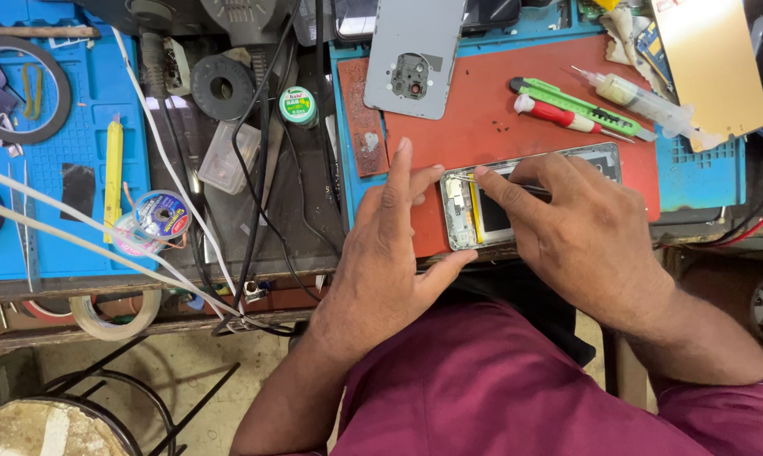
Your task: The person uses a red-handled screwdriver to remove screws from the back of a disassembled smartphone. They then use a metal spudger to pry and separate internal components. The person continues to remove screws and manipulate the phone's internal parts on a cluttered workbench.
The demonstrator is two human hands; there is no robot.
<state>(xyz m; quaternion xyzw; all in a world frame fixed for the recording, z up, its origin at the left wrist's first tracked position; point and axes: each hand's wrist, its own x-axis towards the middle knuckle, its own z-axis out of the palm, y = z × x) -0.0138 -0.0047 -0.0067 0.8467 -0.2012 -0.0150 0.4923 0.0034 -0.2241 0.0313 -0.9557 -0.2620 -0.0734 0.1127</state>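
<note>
Opened phone (483,215) lies on red mat (500,118) at tabletop's near edge. Left hand (390,253) steadies its left end, fingers flat, gripping nothing. Right hand (580,232) pinches thin dark tool (529,191) over phone. Grey back cover (415,55) beyond; green cutter (580,107), syringe (643,101) to right.

The opened phone (516,203) lies on the mat's (483,110) near edge; the back cover (415,55) perhaps overlaps its far edge.
</note>
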